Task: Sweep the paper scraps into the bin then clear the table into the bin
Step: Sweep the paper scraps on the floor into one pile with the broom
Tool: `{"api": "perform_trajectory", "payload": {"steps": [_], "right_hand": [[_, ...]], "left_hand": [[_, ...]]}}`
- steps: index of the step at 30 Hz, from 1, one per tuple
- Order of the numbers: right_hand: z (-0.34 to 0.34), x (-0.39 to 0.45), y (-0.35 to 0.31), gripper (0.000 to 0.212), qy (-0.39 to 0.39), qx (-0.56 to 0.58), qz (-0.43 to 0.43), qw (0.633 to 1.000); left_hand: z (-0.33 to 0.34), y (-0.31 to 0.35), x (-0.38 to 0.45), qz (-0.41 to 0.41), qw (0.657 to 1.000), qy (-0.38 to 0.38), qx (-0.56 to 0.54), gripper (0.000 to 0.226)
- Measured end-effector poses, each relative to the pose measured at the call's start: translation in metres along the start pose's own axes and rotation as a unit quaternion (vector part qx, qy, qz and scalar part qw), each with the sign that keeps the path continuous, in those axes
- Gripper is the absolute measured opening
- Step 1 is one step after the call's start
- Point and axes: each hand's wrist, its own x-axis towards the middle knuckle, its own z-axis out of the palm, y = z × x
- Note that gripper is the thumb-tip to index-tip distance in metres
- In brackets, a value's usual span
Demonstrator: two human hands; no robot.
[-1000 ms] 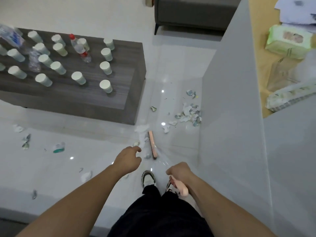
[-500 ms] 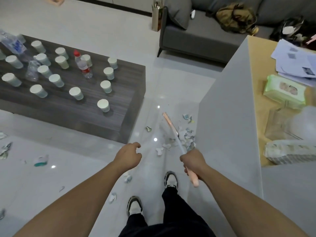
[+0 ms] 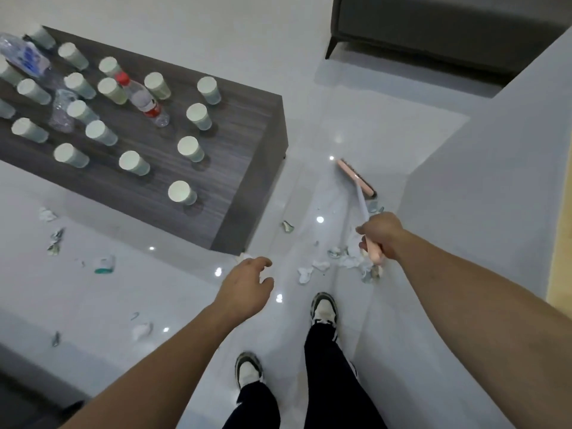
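Head view shows us a person standing on a glossy white floor [image 3: 192,308], seen from above. The right hand [image 3: 382,236] has its fingers curled tight around the pink grip of a broom [image 3: 356,178]. The pink broom head lies on the floor farther ahead, close to a grey wall [image 3: 483,193]; its thin pale shaft is blurred and hard to follow. The left hand [image 3: 246,287] holds nothing, with the fingers loosely bent and a little apart, above the floor.

The paper scraps [image 3: 312,270] lie on the floor just under and beside the right hand, partly hidden by the hand and the grip, so we cannot count them. More scraps [image 3: 54,239] are spread on the left, near the low dark table [image 3: 235,168]. We cannot find a bin in this view.

On the table stand many white paper cups [image 3: 182,193], upside down as far as we can tell, and a plastic bottle [image 3: 140,99] with a red cap lies among them. Other clear bottles at the left edge are cut off and blurred. The table itself is cut by the left border.

At the top we see only the lower part of a grey sofa [image 3: 433,29]. Two dark trouser legs and two shoes [image 3: 323,309] show at the bottom.
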Motion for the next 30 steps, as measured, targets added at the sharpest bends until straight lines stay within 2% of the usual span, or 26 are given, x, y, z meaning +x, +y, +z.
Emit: {"api": "perform_trajectory", "payload": {"steps": [4, 9, 13, 18, 22, 25, 28, 30], "right_hand": [[0.014, 0.007, 0.019, 0.017, -0.013, -0.081, 0.013, 0.997], [0.038, -0.042, 0.055, 0.01, -0.089, -0.158, 0.011, 0.983], [0.062, -0.094, 0.085, 0.015, -0.125, -0.234, 0.004, 0.964], [0.079, -0.158, 0.116, 0.014, -0.117, -0.296, -0.009, 0.948], [0.078, -0.195, 0.122, 0.019, -0.117, -0.228, 0.021, 0.966], [0.075, -0.213, 0.117, 0.015, -0.088, -0.174, 0.012, 0.981], [0.065, -0.213, 0.108, 0.026, -0.048, -0.102, 0.006, 0.994], [0.053, -0.199, 0.094, 0.017, -0.024, -0.071, 0.003, 0.997]], "left_hand": [[0.012, -0.013, 0.002, -0.04, 0.999, -0.029, 0.0, 0.041], [0.01, -0.025, -0.005, -0.06, 0.997, -0.038, 0.005, 0.038], [-0.001, -0.032, -0.014, -0.054, 0.998, -0.024, -0.002, 0.038], [-0.015, -0.041, -0.037, -0.016, 1.0, -0.012, -0.011, 0.037], [-0.027, -0.039, -0.048, 0.017, 1.0, -0.001, -0.016, 0.028], [-0.034, -0.029, -0.049, 0.034, 0.999, -0.002, -0.013, 0.033], [-0.037, -0.014, -0.041, 0.056, 0.998, 0.004, -0.004, 0.039], [-0.038, 0.0, -0.029, 0.057, 0.998, 0.003, -0.007, 0.04]]}}
